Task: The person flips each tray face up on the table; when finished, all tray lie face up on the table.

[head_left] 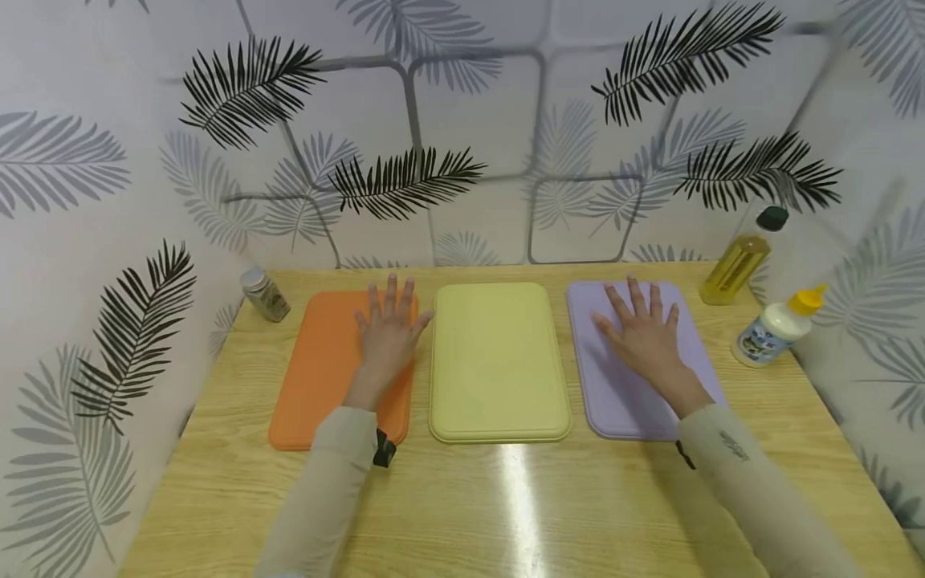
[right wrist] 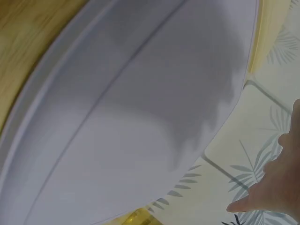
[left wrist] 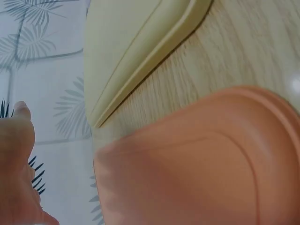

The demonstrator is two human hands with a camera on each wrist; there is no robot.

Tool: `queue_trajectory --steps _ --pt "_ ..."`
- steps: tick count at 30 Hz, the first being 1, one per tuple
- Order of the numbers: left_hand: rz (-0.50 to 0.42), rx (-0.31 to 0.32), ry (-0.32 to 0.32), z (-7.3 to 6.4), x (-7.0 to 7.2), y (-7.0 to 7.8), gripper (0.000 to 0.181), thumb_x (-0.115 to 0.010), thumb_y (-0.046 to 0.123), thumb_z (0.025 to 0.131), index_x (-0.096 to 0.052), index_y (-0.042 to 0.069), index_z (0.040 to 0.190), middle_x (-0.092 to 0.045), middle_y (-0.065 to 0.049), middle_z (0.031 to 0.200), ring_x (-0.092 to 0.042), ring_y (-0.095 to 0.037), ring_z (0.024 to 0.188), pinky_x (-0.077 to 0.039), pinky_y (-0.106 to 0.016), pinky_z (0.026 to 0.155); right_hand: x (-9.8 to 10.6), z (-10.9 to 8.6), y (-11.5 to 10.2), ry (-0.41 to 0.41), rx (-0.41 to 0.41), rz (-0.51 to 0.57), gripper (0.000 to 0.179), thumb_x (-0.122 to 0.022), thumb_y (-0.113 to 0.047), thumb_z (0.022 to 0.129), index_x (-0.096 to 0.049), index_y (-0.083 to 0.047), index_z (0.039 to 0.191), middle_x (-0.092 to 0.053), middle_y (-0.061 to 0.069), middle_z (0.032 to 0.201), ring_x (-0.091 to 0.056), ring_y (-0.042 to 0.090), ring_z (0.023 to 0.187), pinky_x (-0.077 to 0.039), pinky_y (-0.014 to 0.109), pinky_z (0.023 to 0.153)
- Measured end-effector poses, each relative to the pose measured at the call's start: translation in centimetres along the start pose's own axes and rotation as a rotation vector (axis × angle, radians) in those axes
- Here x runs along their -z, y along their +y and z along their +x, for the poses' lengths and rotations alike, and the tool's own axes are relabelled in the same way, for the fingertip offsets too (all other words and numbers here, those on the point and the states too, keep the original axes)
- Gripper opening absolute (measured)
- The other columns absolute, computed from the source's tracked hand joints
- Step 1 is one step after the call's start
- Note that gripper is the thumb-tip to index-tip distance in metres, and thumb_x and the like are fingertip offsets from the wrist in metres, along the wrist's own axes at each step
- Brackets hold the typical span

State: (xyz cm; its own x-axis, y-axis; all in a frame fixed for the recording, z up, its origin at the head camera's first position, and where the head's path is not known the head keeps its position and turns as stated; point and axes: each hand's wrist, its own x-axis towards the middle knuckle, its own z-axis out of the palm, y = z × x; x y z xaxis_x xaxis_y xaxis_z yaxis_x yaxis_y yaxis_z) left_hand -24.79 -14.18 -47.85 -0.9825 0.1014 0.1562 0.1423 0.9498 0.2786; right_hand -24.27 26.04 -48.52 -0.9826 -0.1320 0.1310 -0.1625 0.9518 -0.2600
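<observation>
Three rounded rectangular plastic trays or lids lie in a row on the wooden table. My left hand [head_left: 386,341], fingers straight and spread, is over the right part of the orange one [head_left: 318,369]. Spread the same way, my right hand [head_left: 645,337] is over the purple one [head_left: 614,401] and holds nothing. Between the hands lies the yellow one [head_left: 499,361]. In the left wrist view the orange piece [left wrist: 187,183] shows a raised rim, with my left hand [left wrist: 16,164] at the left edge. A hand shadow falls across the purple piece [right wrist: 117,154] in the right wrist view.
A small jar with a grey lid [head_left: 265,295] stands at the table's back left. At the back right are a bottle of yellow liquid [head_left: 735,269] and a white glue bottle with a yellow cap [head_left: 773,331]. Leaf-patterned sheeting [head_left: 491,217] rises behind the wooden table [head_left: 462,514].
</observation>
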Motion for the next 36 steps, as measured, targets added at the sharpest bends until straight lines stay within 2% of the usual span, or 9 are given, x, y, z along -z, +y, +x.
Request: queue_trajectory --steps 6,11,15,21,28,32,36 --pt "0.017 -0.032 -0.005 1.0 0.0 1.5 0.071 -0.036 0.056 0.099 -0.015 0.019 0.156 -0.004 -0.011 0.161 0.005 -0.042 0.144 -0.015 -0.075 0.104 0.6 -0.6 0.7 0.010 -0.004 -0.007 0.065 -0.037 -0.052 0.101 -0.023 -0.017 0.154 -0.008 0.020 0.159 0.002 0.051 0.141 0.000 0.077 0.102" --pt "0.041 -0.031 -0.042 1.5 0.0 3.5 0.070 -0.030 0.059 0.099 -0.014 0.023 0.156 -0.002 -0.008 0.161 0.002 -0.041 0.145 -0.015 -0.071 0.107 0.7 -0.8 1.4 0.012 -0.003 -0.028 0.066 -0.035 -0.053 0.101 -0.021 -0.018 0.155 -0.008 0.020 0.159 0.000 0.051 0.141 -0.001 0.077 0.102" --pt "0.030 -0.064 -0.045 1.7 -0.6 4.9 0.069 -0.025 0.059 0.099 -0.012 0.023 0.156 -0.002 -0.008 0.161 0.002 -0.039 0.146 -0.016 -0.070 0.107 0.8 -1.1 2.1 0.008 -0.006 -0.022 0.065 -0.033 -0.053 0.101 -0.019 -0.018 0.155 -0.006 0.020 0.159 0.002 0.052 0.141 -0.001 0.078 0.101" --pt "-0.031 -0.131 -0.016 1.5 -1.3 7.1 0.066 -0.026 0.055 0.101 -0.017 0.020 0.156 -0.012 -0.010 0.160 -0.005 -0.038 0.146 -0.024 -0.067 0.106 0.5 -1.4 3.0 0.001 -0.017 -0.025 0.065 -0.031 -0.053 0.101 -0.019 -0.019 0.155 -0.005 0.019 0.160 0.001 0.051 0.141 -0.002 0.078 0.101" --pt "-0.110 -0.135 -0.043 1.3 -2.1 9.4 0.071 -0.031 0.057 0.099 -0.015 0.018 0.156 -0.013 -0.009 0.160 -0.010 -0.034 0.146 -0.028 -0.060 0.108 0.5 -1.8 3.3 -0.004 -0.026 -0.003 0.065 -0.031 -0.053 0.102 -0.017 -0.019 0.156 -0.007 0.022 0.159 -0.001 0.053 0.140 -0.004 0.079 0.100" --pt "-0.185 -0.154 -0.026 1.1 -2.5 10.5 0.071 -0.035 0.055 0.099 -0.019 0.014 0.155 -0.019 -0.013 0.158 -0.015 -0.036 0.145 -0.032 -0.059 0.107 0.5 -2.1 3.5 -0.011 -0.039 0.001 0.065 -0.030 -0.052 0.102 -0.017 -0.018 0.155 -0.009 0.024 0.158 -0.002 0.054 0.139 -0.006 0.079 0.099" --pt "-0.223 -0.180 -0.008 0.8 -2.8 11.5 0.071 -0.038 0.052 0.099 -0.023 0.011 0.154 -0.023 -0.016 0.156 -0.019 -0.037 0.143 -0.034 -0.057 0.106 0.5 -2.4 3.6 -0.001 -0.041 0.012 0.063 -0.031 -0.050 0.103 -0.019 -0.016 0.155 -0.010 0.025 0.157 -0.002 0.055 0.139 -0.007 0.080 0.098"
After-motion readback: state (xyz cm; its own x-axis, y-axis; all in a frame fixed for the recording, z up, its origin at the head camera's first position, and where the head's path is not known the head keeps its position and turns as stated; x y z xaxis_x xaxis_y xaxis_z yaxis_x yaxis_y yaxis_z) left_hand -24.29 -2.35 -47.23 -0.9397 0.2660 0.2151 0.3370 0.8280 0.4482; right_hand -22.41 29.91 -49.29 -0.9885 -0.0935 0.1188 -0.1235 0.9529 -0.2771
